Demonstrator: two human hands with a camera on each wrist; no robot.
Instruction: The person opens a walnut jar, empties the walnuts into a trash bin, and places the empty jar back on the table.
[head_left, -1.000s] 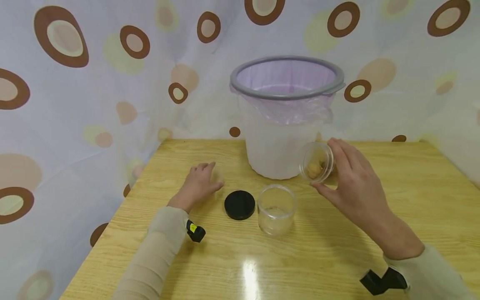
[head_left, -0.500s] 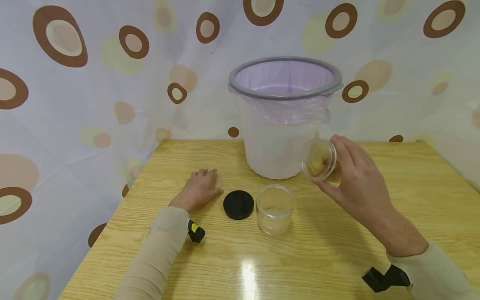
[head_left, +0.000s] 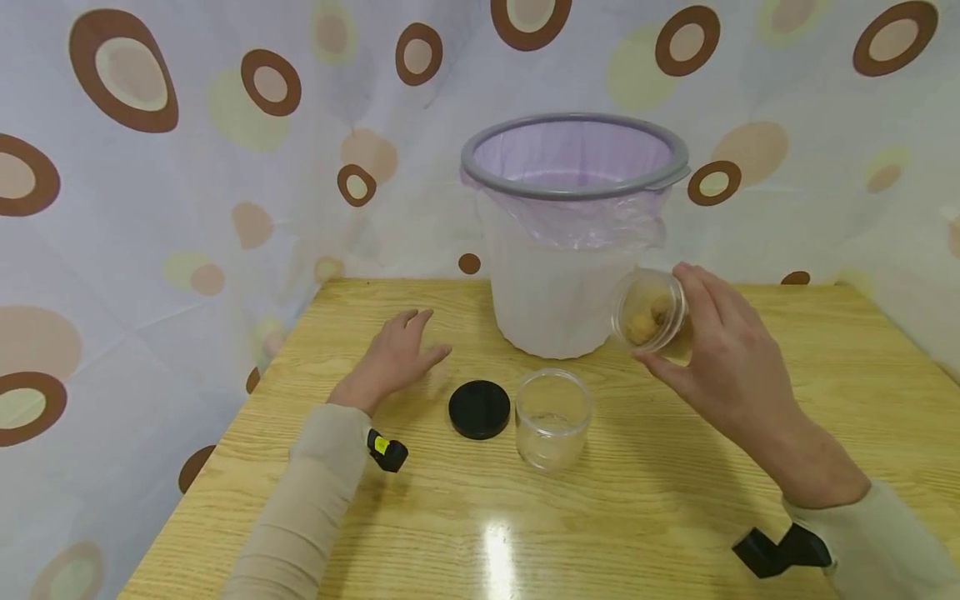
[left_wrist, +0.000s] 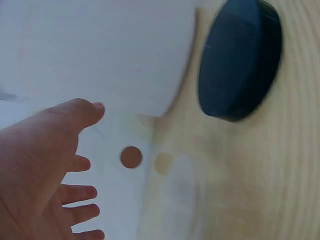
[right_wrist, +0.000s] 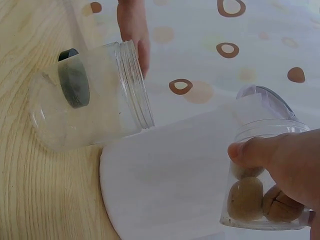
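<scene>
My right hand [head_left: 731, 367] grips a small clear jar [head_left: 633, 312] between thumb and fingers, tipped so that its mouth faces left of me. Inside it lie several round brown pieces that look like walnuts [right_wrist: 245, 199], one with a cracked surface. My left hand [head_left: 393, 354] hovers over the table with its fingers spread, holding nothing. A pale translucent disc [left_wrist: 180, 195] shows blurred near it in the left wrist view. Between the hands lies a black round lid [head_left: 480, 409], and beside it stands a larger clear jar [head_left: 551, 450], uncapped.
A white bin [head_left: 551, 292] with a grey rim and a purple liner stands behind the jars, close to the held jar. The wooden table [head_left: 420, 517] ends at a patterned cloth [head_left: 180, 275] on the left and back.
My left hand lowered its fingers onto the translucent disc half a second ago, then lifted off and spread them. The right hand has shifted slightly right with its jar.
</scene>
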